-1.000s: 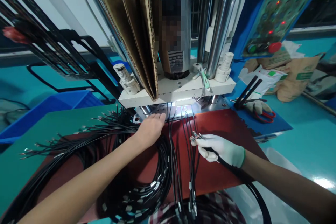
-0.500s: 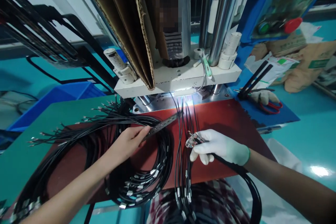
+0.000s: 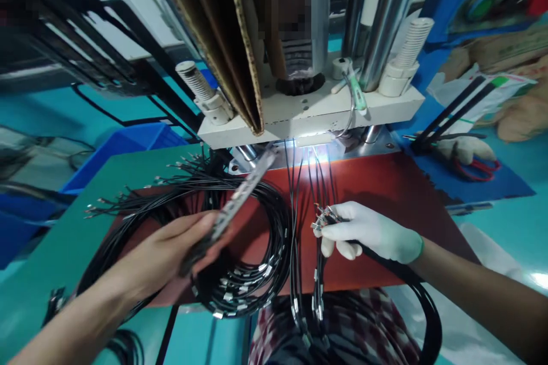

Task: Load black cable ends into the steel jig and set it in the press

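My bare left hand (image 3: 201,239) is closed around a narrow, flat metal strip (image 3: 233,203) with slots along it. The strip is blurred and slants up toward the press, above a coil of black cables (image 3: 278,239). In a white glove, my right hand (image 3: 359,231) pinches a bundle of black cables (image 3: 409,280) close to their metal-tipped ends (image 3: 326,218). Several thin black cables (image 3: 295,211) run from under the lit press head down over the red mat toward my lap. Their ends inside the press are hidden.
The press's cream plate (image 3: 274,120) spans the back, with cardboard (image 3: 244,40) leaning on it. A blue bin (image 3: 128,148) stands at left. Scissors with red handles (image 3: 479,170) and a glove (image 3: 456,148) lie on a blue board at right.
My left hand has drawn back to the left, and the metal strip has swung away from the hanging cables to a steeper slant. My right hand keeps its bundle. The camera view has shifted.
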Motion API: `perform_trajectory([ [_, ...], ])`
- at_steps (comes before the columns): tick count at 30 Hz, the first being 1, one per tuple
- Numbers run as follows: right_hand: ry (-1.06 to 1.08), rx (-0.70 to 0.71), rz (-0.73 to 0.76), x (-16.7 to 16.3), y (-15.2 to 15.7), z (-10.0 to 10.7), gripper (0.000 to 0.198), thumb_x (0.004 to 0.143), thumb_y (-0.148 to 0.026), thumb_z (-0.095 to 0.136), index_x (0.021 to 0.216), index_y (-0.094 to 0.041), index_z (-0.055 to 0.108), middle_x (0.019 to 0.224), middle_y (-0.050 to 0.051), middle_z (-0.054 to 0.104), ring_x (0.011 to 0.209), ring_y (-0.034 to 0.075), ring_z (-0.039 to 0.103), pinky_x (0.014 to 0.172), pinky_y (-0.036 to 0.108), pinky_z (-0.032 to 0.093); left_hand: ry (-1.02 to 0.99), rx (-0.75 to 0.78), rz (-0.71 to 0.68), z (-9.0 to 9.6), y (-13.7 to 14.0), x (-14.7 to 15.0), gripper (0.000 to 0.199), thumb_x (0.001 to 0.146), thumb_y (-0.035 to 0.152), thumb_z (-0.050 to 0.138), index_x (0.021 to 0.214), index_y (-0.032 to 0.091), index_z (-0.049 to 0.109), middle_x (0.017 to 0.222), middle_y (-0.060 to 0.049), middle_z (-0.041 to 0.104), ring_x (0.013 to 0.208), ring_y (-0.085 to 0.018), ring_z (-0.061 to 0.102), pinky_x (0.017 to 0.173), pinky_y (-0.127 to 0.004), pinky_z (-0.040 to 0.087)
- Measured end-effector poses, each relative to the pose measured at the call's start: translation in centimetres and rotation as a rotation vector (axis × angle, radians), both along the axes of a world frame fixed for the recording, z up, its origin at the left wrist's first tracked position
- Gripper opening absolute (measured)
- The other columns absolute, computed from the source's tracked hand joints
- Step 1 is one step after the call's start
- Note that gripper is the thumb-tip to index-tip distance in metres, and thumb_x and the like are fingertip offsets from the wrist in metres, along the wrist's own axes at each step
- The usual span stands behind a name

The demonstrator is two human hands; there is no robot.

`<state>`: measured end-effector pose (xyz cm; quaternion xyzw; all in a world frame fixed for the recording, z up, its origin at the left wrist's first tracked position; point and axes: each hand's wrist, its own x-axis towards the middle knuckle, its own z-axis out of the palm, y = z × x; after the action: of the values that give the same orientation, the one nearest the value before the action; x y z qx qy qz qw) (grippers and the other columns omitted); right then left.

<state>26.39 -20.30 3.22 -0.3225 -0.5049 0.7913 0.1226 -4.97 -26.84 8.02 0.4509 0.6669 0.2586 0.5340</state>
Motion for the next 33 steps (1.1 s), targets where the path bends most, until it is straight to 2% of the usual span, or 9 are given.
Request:
perform_trajectory([
  [3, 0.016, 0.017, 0.013, -1.0, -0.5, 0.9, 0.025, 0.086, -0.036, 0.063, 0.084, -0.011, 0.061, 0.069, 0.005, 0.069, 0.042, 0.002, 0.042, 0.039, 0.016, 0.026, -0.531, -0.137, -0.187, -1.7, 2.5, 5.0, 0.038, 0.081, 0.051, 0.064, 0.078, 0.016, 0.05, 0.064, 0.003, 0.05, 0.041, -0.004, 0.04, 0.038, -0.016, 0.029],
  [5, -0.016, 0.04, -0.022, -1.4, -1.0, 1.3, 0.023, 0.087, -0.034, 0.061, 0.085, -0.011, 0.06, 0.067, 0.004, 0.068, 0.04, 0.002, 0.04, 0.038, 0.016, 0.025, -0.693, -0.112, -0.26, -3.3, 4.5, 8.1, 0.035, 0.083, 0.049, 0.062, 0.079, 0.017, 0.048, 0.063, 0.004, 0.05, 0.04, -0.004, 0.041, 0.038, -0.016, 0.03],
  [7, -0.08, 0.07, -0.08, -1.6, -1.3, 1.3, 0.022, 0.088, -0.033, 0.059, 0.083, -0.012, 0.06, 0.068, 0.006, 0.069, 0.04, 0.003, 0.043, 0.038, 0.016, 0.029, -0.748, -0.051, -0.286, -4.8, 6.1, 10.5, 0.035, 0.086, 0.049, 0.059, 0.08, 0.016, 0.049, 0.064, 0.002, 0.053, 0.045, -0.007, 0.049, 0.041, -0.018, 0.038],
  [9, -0.139, 0.099, -0.139, -1.7, -1.4, 1.2, 0.021, 0.088, -0.031, 0.057, 0.079, -0.012, 0.059, 0.068, 0.006, 0.07, 0.042, 0.005, 0.05, 0.04, 0.016, 0.036, -0.742, 0.002, -0.27, -6.0, 7.2, 12.1, 0.036, 0.087, 0.05, 0.057, 0.078, 0.016, 0.05, 0.064, 0.001, 0.054, 0.048, -0.008, 0.051, 0.043, -0.019, 0.041],
  [13, -0.196, 0.156, -0.239, -1.9, -1.3, 0.4, 0.021, 0.088, -0.028, 0.057, 0.072, -0.014, 0.059, 0.062, 0.003, 0.067, 0.046, 0.007, 0.057, 0.043, 0.017, 0.043, -0.671, 0.015, -0.165, -7.4, 7.8, 13.4, 0.037, 0.088, 0.05, 0.054, 0.076, 0.015, 0.052, 0.06, 0.003, 0.051, 0.04, -0.005, 0.041, 0.036, -0.016, 0.033],
  [22, -0.185, 0.168, -0.268, -2.5, -1.3, -0.5, 0.02, 0.087, -0.025, 0.056, 0.071, -0.014, 0.058, 0.065, 0.004, 0.069, 0.049, 0.009, 0.06, 0.044, 0.017, 0.045, -0.599, 0.082, -0.064, -6.9, 6.9, 13.7, 0.036, 0.083, 0.05, 0.061, 0.077, 0.017, 0.049, 0.061, 0.004, 0.048, 0.049, -0.007, 0.041, 0.045, -0.018, 0.036],
  [26, -0.299, 0.165, -0.307, -3.2, -1.6, -0.4, 0.016, 0.087, -0.019, 0.053, 0.072, -0.015, 0.055, 0.064, 0.004, 0.069, 0.049, 0.01, 0.061, 0.045, 0.018, 0.046, -0.464, 0.23, -0.064, -7.8, 6.7, 13.9, 0.032, 0.09, 0.044, 0.054, 0.074, 0.018, 0.045, 0.066, 0.005, 0.045, 0.057, -0.007, 0.039, 0.053, -0.018, 0.035],
  [29, -0.277, 0.2, -0.268, -3.0, -1.5, -0.8, 0.016, 0.089, -0.021, 0.052, 0.074, -0.015, 0.056, 0.066, 0.003, 0.069, 0.053, 0.01, 0.063, 0.048, 0.019, 0.048, -0.372, 0.343, -0.1, -8.6, 6.6, 13.8, 0.029, 0.092, 0.041, 0.053, 0.075, 0.019, 0.043, 0.069, 0.005, 0.044, 0.06, -0.007, 0.037, 0.057, -0.018, 0.035],
  [33, -0.191, 0.3, -0.121, -1.0, -1.0, -0.9, 0.023, 0.092, -0.03, 0.051, 0.083, -0.014, 0.063, 0.079, 0.004, 0.071, 0.068, 0.014, 0.066, 0.065, 0.025, 0.052, -0.422, 0.326, -0.163, -8.7, 6.4, 13.7, 0.035, 0.09, 0.049, 0.053, 0.076, 0.019, 0.042, 0.068, 0.005, 0.045, 0.059, -0.008, 0.04, 0.056, -0.02, 0.037],
])
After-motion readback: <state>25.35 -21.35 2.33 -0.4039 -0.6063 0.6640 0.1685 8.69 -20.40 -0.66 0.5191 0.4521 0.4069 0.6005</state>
